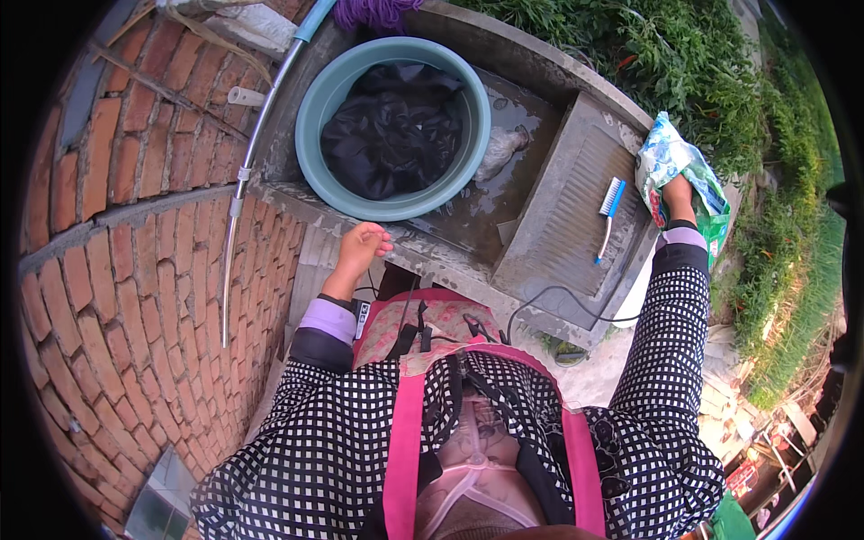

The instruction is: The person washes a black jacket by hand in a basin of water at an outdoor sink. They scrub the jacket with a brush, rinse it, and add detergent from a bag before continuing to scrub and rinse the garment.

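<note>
My left hand (362,248) hovers by the front rim of a green plastic basin (310,162), its fingers curled in and nothing visible in them. Dark wet cloth (391,131) fills the bottom of that basin. On the right, my right hand (678,196) reaches into the mouth of a green and white printed plastic bag (709,196); the bag hides its fingers and what they touch. The bag rests at the right end of a concrete wash sink (466,264). Left of it, a blue and white scrub brush (611,202) lies on the ribbed washboard slab (574,196).
A clear plastic bag (501,150) lies on the sink's wet floor beside the basin. A metal pipe (251,155) runs along the brick wall (169,263) at left. Purple cord (374,10) hangs at the back. A black cable (563,289) crosses the sink's front edge. Green plants (675,61) grow behind.
</note>
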{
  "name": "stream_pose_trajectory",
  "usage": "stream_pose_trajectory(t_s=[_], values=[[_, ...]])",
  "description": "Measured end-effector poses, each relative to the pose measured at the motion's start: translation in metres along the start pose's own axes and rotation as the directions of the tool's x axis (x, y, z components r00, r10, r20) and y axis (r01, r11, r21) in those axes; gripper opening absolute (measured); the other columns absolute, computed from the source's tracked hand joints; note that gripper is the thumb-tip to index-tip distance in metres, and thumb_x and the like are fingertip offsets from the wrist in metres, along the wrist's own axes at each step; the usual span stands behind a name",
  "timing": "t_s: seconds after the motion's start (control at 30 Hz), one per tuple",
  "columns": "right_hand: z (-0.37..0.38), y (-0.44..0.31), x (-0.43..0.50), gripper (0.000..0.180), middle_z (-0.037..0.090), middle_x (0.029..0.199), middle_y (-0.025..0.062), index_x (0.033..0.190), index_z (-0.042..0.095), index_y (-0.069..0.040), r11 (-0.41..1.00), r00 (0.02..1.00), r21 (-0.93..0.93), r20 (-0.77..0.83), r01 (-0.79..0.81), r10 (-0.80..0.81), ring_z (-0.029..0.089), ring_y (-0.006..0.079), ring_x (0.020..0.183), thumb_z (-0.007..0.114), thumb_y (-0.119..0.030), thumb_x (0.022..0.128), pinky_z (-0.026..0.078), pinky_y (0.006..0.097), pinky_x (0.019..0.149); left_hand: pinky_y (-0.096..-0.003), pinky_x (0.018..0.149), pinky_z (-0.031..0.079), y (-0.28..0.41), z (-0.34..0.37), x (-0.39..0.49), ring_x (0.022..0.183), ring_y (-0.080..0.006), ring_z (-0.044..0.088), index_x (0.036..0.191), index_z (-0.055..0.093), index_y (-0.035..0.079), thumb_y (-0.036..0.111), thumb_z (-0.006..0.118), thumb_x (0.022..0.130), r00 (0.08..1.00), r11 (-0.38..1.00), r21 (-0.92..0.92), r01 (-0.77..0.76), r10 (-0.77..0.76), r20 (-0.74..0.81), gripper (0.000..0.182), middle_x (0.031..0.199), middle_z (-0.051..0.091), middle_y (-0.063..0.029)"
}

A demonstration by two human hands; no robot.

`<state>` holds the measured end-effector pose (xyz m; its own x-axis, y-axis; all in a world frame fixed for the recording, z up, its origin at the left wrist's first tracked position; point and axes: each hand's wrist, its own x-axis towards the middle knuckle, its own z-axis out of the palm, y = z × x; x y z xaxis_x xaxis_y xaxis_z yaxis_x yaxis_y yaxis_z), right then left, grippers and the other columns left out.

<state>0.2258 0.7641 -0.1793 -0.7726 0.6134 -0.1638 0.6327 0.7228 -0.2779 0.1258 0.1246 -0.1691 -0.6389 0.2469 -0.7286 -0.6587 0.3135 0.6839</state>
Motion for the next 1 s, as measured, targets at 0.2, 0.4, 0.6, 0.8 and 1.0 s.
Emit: stream_pose_trajectory(t_s=[0.2, 0.4, 0.6, 0.8, 1.0], values=[[0.000, -0.004, 0.002, 0.039, 0.052, 0.122, 0.0134, 0.125, 0.046, -0.004, 1.000, 1.000, 0.001, -0.012, -0.012, 0.012, 0.053, 0.0246, 0.106, 0.043, -0.027, 0.092, 0.043, 0.0329, 0.084, -0.0250, 0.062, 0.049, -0.005, -0.003, 0.008, 0.074, -0.0185, 0.064, 0.096, 0.053, 0.003, 0.008, 0.048, 0.090, 0.999, 0.999, 0.008, 0.036, -0.036, 0.013, 0.009, 0.089, 0.062, -0.0100], [-0.004, -0.013, -0.004, 0.038, 0.053, 0.120, 0.0134, 0.123, 0.047, -0.004, 0.999, 0.999, 0.024, -0.030, -0.038, 0.038, 0.053, 0.0243, 0.105, 0.042, -0.027, 0.093, 0.043, 0.0329, 0.084, -0.0257, 0.056, 0.050, -0.003, -0.003, 0.012, 0.066, -0.0183, 0.064, 0.095, 0.054, 0.001, 0.008, 0.048, 0.090, 0.998, 0.999, 0.011, 0.051, -0.050, -0.025, 0.010, 0.083, 0.062, -0.0107], [-0.013, -0.020, -0.009, 0.037, 0.054, 0.118, 0.0134, 0.121, 0.049, -0.004, 0.997, 0.998, 0.047, -0.039, -0.054, 0.056, 0.054, 0.0240, 0.103, 0.042, -0.028, 0.093, 0.044, 0.0329, 0.083, -0.0245, 0.052, 0.049, 0.001, -0.002, 0.015, 0.062, -0.0189, 0.064, 0.095, 0.053, 0.001, 0.011, 0.049, 0.090, 0.996, 0.996, 0.015, 0.082, -0.082, -0.045, 0.011, 0.080, 0.062, -0.0112], [-0.017, -0.031, -0.009, 0.036, 0.055, 0.116, 0.0135, 0.119, 0.050, -0.004, 0.996, 0.997, 0.070, -0.040, -0.063, 0.066, 0.055, 0.0236, 0.102, 0.041, -0.028, 0.093, 0.044, 0.0328, 0.082, -0.0239, 0.051, 0.049, 0.002, -0.001, 0.014, 0.060, -0.0181, 0.063, 0.096, 0.053, 0.001, 0.012, 0.051, 0.089, 0.994, 0.996, -0.031, 0.085, -0.086, -0.060, 0.012, 0.078, 0.062, -0.0106], [-0.026, -0.043, -0.014, 0.036, 0.056, 0.114, 0.0135, 0.117, 0.051, -0.004, 0.992, 0.995, 0.095, -0.048, -0.082, 0.086, 0.055, 0.0233, 0.101, 0.041, -0.028, 0.093, 0.044, 0.0328, 0.081, -0.0237, 0.049, 0.048, 0.003, 0.000, 0.014, 0.058, -0.0182, 0.063, 0.095, 0.053, 0.001, 0.012, 0.052, 0.089, 0.993, 0.995, -0.047, 0.090, -0.093, -0.071, 0.013, 0.078, 0.063, -0.0103]])
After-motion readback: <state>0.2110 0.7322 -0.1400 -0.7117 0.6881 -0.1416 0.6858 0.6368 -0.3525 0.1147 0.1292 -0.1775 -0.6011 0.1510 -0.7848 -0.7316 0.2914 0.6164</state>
